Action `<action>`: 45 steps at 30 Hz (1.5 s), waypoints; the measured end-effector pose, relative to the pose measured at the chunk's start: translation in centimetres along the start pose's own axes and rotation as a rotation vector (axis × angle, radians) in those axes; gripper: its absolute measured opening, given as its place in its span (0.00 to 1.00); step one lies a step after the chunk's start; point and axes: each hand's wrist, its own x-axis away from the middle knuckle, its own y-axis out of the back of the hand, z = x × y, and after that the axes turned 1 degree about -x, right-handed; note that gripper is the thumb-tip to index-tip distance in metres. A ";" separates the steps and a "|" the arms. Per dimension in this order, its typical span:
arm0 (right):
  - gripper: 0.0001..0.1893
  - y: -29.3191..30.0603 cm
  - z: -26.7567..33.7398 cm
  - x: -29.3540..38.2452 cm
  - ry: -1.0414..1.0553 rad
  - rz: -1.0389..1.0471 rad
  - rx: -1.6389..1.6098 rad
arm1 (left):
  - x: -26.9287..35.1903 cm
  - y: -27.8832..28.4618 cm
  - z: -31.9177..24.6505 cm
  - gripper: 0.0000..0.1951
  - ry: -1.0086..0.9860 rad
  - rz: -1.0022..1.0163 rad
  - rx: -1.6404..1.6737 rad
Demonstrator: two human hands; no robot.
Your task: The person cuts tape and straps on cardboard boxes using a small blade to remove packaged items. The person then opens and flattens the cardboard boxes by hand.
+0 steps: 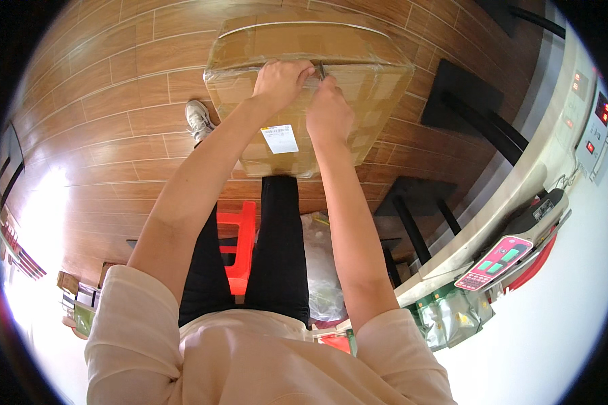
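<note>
A large brown cardboard box (370,111) wrapped in clear tape stands on the floor before me. My left hand (282,83) bends over the box's upper edge, its fingers at the seam and partly hidden. Just to its right, my right hand (330,109) grips a small dark cutting tool (322,70). The tool's tip points at the seam, where a narrow dark gap shows; its exact kind is hard to tell. A white printed label (279,139) is stuck to the box below my hands.
A red plastic stool (245,243) is between my legs. Clear plastic bags (324,273) lie beside my right leg. To the right are black table bases (461,96) and a counter holding a pink-faced digital scale (496,263) and a sealing machine (595,126). Silver-green pouches (453,314) sit nearer.
</note>
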 end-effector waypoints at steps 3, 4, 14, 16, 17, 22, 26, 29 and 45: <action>0.08 -0.1 -0.1 -1.6 0.049 -0.012 0.040 | 0.4 -0.4 0.2 0.08 -0.204 -0.116 0.062; 0.07 0.0 -0.3 -1.7 0.048 0.026 0.073 | 0.4 -0.2 0.0 0.08 -0.162 -0.087 0.038; 0.08 -6.2 -2.6 0.6 0.059 -0.278 -0.043 | -0.1 -0.1 0.2 0.15 -0.007 0.025 -0.019; 0.07 -7.4 -3.0 0.2 0.092 -0.247 -0.080 | -0.7 -0.3 1.0 0.13 -0.033 -0.008 -0.039; 0.07 -8.1 -3.3 0.1 0.080 -0.237 -0.093 | -1.0 -0.6 1.4 0.11 -0.063 -0.054 -0.047; 0.08 -11.1 -5.2 -0.2 0.067 -0.311 -0.142 | -3.3 -0.8 2.2 0.20 -0.124 -0.063 -0.213; 0.08 -14.0 -6.8 1.6 -0.015 -0.180 -0.159 | -4.8 -1.4 3.8 0.15 -0.257 -0.163 -0.111; 0.07 -19.8 -12.5 5.8 -0.109 0.134 -0.147 | -6.8 -2.2 5.7 0.16 -0.196 -0.112 -0.237; 0.20 -28.5 -30.7 31.6 -0.735 0.564 -0.013 | -5.8 3.1 5.6 0.20 -0.037 0.052 0.068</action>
